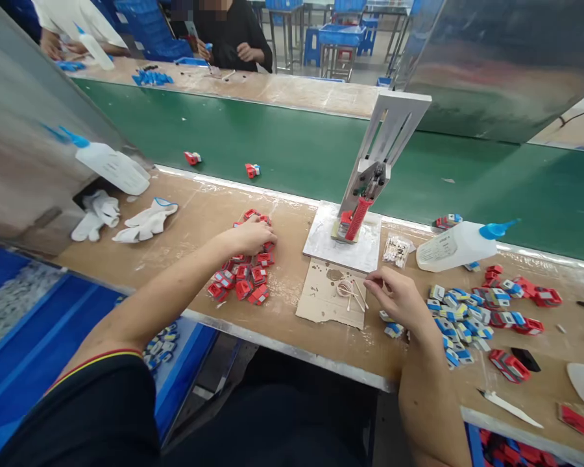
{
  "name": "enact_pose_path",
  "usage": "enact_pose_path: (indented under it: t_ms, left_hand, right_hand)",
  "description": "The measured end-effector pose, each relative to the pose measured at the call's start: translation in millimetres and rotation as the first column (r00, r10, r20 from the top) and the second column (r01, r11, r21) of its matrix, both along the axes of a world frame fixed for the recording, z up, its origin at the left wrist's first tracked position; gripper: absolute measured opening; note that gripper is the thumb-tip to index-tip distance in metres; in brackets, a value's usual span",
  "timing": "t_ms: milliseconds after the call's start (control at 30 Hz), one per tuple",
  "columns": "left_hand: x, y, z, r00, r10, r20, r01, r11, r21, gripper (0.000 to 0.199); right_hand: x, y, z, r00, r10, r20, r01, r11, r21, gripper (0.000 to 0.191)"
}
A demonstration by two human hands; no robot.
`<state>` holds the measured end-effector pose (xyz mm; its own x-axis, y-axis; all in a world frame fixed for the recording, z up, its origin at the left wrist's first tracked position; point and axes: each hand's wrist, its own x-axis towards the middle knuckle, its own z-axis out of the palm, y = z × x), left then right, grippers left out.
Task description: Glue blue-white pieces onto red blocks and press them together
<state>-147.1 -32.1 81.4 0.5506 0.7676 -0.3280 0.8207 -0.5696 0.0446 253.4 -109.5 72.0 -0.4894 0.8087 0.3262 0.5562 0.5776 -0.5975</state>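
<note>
My left hand point(254, 236) reaches over a pile of small red plastic toy-vehicle parts point(243, 272), fingers curled down among them. Its fingertips are partly hidden, so whatever they grip does not show. My right hand point(394, 293) hovers by the right edge of a torn cardboard piece point(316, 292), thumb and fingers drawn together; I cannot make out anything between them. Cotton swabs point(355, 296) and a small round cap point(343, 288) lie on the cardboard. Behind it stands a metal press fixture point(370, 178) on a white base plate point(316, 237), with a red part point(344, 220) under its red clamp handle point(359, 217).
Blue-and-white parts point(460, 321) and red vehicles point(509, 366) crowd the right side, near a glue bottle point(457, 246), a bag of swabs point(396, 250) and a white-handled knife point(511, 407). Gloves point(146, 222) and another bottle point(111, 167) lie left. Beyond the green conveyor point(296, 139), two people work.
</note>
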Motion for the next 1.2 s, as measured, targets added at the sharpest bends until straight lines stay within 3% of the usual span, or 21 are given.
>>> enact_pose_path:
  t_ms: [67, 100, 133, 167, 233, 267, 300, 333, 367, 467, 567, 667, 833, 967, 1067, 1200]
  left_hand:
    - [-2, 0, 4.5, 0.992, 0.043, 0.117, -0.048, 0.998, 0.039, 0.023]
    - [-4, -2, 5.9, 0.962, 0.075, 0.262, -0.093, 0.994, 0.056, 0.019]
    - [-4, -5, 6.4, 0.881, 0.109, 0.461, -0.152, 0.987, 0.056, 0.016]
    - [-2, -9, 5.8, 0.722, 0.139, 0.678, -0.216, 0.976, 0.029, 0.018]
    - [12, -21, 0.7, 0.216, 0.195, 0.957, -0.282, 0.951, -0.130, 0.030]
    - [23, -28, -3.6, -0.040, 0.233, 0.972, -0.262, 0.936, -0.235, 0.036]
    - [37, -35, -8.7, -0.238, 0.283, 0.929, -0.217, 0.917, -0.335, 0.039]
    - [53, -42, -14.3, -0.369, 0.341, 0.864, -0.159, 0.893, -0.421, 0.040]
    - [69, -48, -20.2, -0.443, 0.402, 0.801, -0.098, 0.866, -0.489, 0.041]
    - [110, -58, -37.6, -0.497, 0.516, 0.698, 0.015, 0.809, -0.587, 0.044]
    - [130, -60, -52.5, -0.497, 0.496, 0.712, -0.004, 0.819, -0.574, 0.049]
    - [134, -64, -62.8, -0.477, 0.470, 0.742, -0.063, 0.824, -0.563, 0.044]
    - [136, -78, -68.4, -0.372, 0.427, 0.824, -0.168, 0.843, -0.512, 0.036]
    - [136, -82, -68.5, -0.314, 0.407, 0.858, -0.223, 0.847, -0.483, 0.035]
    - [135, -82, -69.0, -0.323, 0.442, 0.837, -0.193, 0.835, -0.515, 0.034]
    - [136, -82, -67.9, -0.391, 0.498, 0.774, -0.104, 0.812, -0.575, 0.036]
  right_hand:
    - [2, -1, 1.2, 1.000, 0.007, 0.013, -0.007, 1.000, 0.028, 0.019]
    - [3, -1, 1.5, 1.000, 0.011, 0.018, -0.011, 0.999, 0.039, 0.019]
    - [4, -2, 1.8, 1.000, 0.012, 0.026, -0.013, 0.999, 0.042, 0.018]
    - [5, -3, 1.9, 0.999, 0.014, 0.038, -0.016, 0.999, 0.040, 0.017]
    - [5, -5, 2.0, 0.997, 0.034, 0.068, -0.035, 0.999, 0.016, 0.014]
    - [5, -6, 1.7, 0.995, 0.050, 0.087, -0.050, 0.999, -0.004, 0.013]
    - [5, -6, 1.2, 0.992, 0.071, 0.108, -0.069, 0.997, -0.027, 0.013]
    - [5, -6, 0.5, 0.987, 0.094, 0.130, -0.087, 0.995, -0.056, 0.014]
    - [5, -6, -0.5, 0.982, 0.116, 0.150, -0.104, 0.991, -0.085, 0.016]
    - [6, -4, -3.4, 0.967, 0.170, 0.189, -0.143, 0.978, -0.150, 0.027]
    - [6, -4, -6.4, 0.962, 0.182, 0.202, -0.152, 0.976, -0.155, 0.024]
    - [2, -3, -11.1, 0.962, 0.200, 0.186, -0.180, 0.976, -0.122, 0.010]
    - [-16, 0, -19.2, 0.985, 0.160, 0.070, -0.161, 0.987, 0.013, 0.017]
    - [-25, -1, -18.4, 0.989, 0.150, -0.007, -0.150, 0.988, -0.027, 0.016]
    - [-20, 0, -14.5, 0.991, 0.089, -0.103, -0.098, 0.992, -0.086, 0.010]
    - [-10, 4, -14.4, 0.983, -0.001, -0.181, -0.031, 0.984, -0.175, 0.008]
